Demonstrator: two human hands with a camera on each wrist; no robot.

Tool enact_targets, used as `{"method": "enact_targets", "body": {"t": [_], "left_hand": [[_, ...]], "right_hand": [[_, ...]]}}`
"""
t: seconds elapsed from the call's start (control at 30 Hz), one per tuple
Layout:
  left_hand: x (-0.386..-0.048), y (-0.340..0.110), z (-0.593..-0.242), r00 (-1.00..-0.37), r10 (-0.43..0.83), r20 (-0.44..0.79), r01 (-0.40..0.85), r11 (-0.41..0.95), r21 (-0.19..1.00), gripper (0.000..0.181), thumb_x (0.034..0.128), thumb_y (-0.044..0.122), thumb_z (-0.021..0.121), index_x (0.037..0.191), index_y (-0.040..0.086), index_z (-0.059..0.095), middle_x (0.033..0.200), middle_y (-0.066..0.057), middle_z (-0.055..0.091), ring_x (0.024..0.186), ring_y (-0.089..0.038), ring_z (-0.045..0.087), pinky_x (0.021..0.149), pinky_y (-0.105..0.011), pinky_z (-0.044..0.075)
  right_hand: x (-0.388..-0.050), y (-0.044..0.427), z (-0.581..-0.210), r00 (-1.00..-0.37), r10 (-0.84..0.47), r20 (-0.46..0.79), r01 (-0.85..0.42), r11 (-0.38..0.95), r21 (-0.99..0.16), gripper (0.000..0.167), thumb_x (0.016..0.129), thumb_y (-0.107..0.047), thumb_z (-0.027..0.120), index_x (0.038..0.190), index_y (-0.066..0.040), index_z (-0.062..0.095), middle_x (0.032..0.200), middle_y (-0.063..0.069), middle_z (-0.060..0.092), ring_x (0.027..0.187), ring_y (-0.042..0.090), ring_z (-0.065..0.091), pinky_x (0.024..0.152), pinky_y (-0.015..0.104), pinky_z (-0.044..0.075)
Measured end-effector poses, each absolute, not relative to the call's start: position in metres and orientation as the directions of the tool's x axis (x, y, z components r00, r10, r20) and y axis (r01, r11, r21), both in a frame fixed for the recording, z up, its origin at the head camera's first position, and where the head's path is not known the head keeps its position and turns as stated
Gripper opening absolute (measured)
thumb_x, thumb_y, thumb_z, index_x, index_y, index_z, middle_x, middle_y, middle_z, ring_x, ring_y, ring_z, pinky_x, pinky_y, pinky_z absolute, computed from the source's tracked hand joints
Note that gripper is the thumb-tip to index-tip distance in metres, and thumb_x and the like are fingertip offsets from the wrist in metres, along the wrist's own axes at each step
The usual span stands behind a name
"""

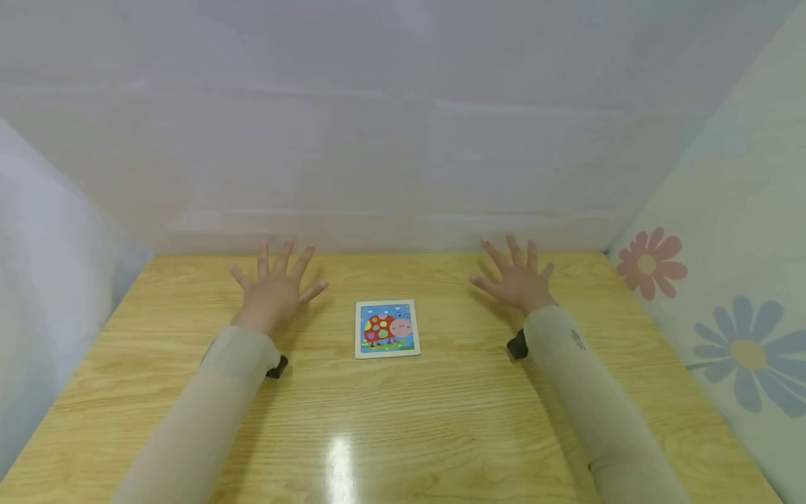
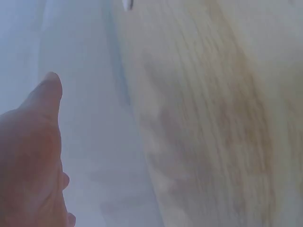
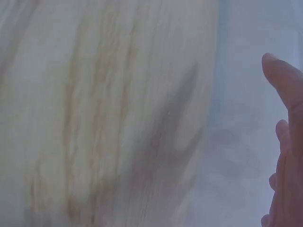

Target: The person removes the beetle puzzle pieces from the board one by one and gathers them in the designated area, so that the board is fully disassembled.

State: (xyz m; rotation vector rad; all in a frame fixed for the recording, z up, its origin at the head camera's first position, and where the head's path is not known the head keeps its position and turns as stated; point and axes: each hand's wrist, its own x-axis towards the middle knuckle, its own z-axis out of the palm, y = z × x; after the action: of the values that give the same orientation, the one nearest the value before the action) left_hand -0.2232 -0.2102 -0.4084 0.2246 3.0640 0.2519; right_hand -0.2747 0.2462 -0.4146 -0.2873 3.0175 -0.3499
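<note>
A square picture puzzle (image 1: 387, 329) with a white border lies flat on the wooden table (image 1: 378, 420), showing a red spotted ladybug on a blue background. To its left, my left hand (image 1: 271, 297) is spread with its fingers apart, holding nothing. My right hand (image 1: 519, 283) is likewise spread, to the right of the picture and apart from it. Both hands cast shadows on the tabletop. In the left wrist view the left thumb (image 2: 45, 97) stands out at the left side; in the right wrist view the right thumb (image 3: 281, 78) shows at the right edge.
A pale curtain (image 1: 378, 154) hangs behind the table's far edge. On the right, a light panel carries a red flower (image 1: 647, 264) and a blue flower (image 1: 749, 353). Another white sheet (image 1: 50, 280) borders the left side. Small black devices sit at both wrists.
</note>
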Motion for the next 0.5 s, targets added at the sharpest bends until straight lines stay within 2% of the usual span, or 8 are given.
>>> {"method": "enact_targets", "body": {"t": [0.1, 0.23, 0.37, 0.5], "left_hand": [[-0.219, -0.210, -0.405, -0.987, 0.160, -0.008, 0.156, 0.972, 0.176, 0.087, 0.0941, 0.081, 0.020, 0.163, 0.035, -0.005, 0.169, -0.015, -0.009, 0.143, -0.043, -0.034, 0.089, -0.084, -0.024], [-0.209, -0.207, -0.402, -0.983, 0.173, 0.057, 0.181, 0.962, 0.203, 0.084, 0.0986, 0.074, 0.032, 0.164, 0.033, -0.001, 0.170, -0.013, -0.007, 0.148, -0.043, -0.028, 0.094, -0.084, -0.020], [-0.199, -0.198, -0.403, -0.974, 0.202, 0.103, 0.220, 0.950, 0.223, 0.084, 0.1007, 0.064, 0.045, 0.165, 0.028, 0.006, 0.170, -0.012, -0.005, 0.151, -0.045, -0.017, 0.097, -0.086, -0.013], [-0.189, -0.186, -0.404, -0.962, 0.242, 0.127, 0.266, 0.937, 0.229, 0.084, 0.1008, 0.062, 0.048, 0.165, 0.023, 0.009, 0.170, -0.015, 0.001, 0.153, -0.046, -0.011, 0.100, -0.085, -0.010]], "right_hand": [[-0.269, 0.239, -0.412, -0.979, -0.200, -0.031, -0.187, 0.953, -0.239, 0.087, 0.092, -0.080, 0.041, 0.162, -0.044, 0.006, 0.170, 0.009, -0.013, 0.149, 0.051, -0.019, 0.099, 0.088, -0.005], [-0.262, 0.228, -0.411, -0.974, -0.223, 0.049, -0.228, 0.940, -0.255, 0.084, 0.094, -0.077, 0.042, 0.163, -0.041, 0.011, 0.171, 0.008, -0.008, 0.150, 0.050, -0.015, 0.102, 0.086, 0.001], [-0.251, 0.212, -0.411, -0.952, -0.274, 0.137, -0.304, 0.901, -0.311, 0.080, 0.097, -0.065, 0.053, 0.163, -0.035, 0.019, 0.171, 0.009, 0.001, 0.151, 0.049, -0.011, 0.105, 0.084, 0.005], [-0.238, 0.193, -0.409, -0.928, -0.314, 0.200, -0.370, 0.845, -0.386, 0.077, 0.097, -0.056, 0.059, 0.162, -0.029, 0.028, 0.170, 0.010, 0.009, 0.153, 0.047, -0.006, 0.111, 0.079, 0.007]]}}
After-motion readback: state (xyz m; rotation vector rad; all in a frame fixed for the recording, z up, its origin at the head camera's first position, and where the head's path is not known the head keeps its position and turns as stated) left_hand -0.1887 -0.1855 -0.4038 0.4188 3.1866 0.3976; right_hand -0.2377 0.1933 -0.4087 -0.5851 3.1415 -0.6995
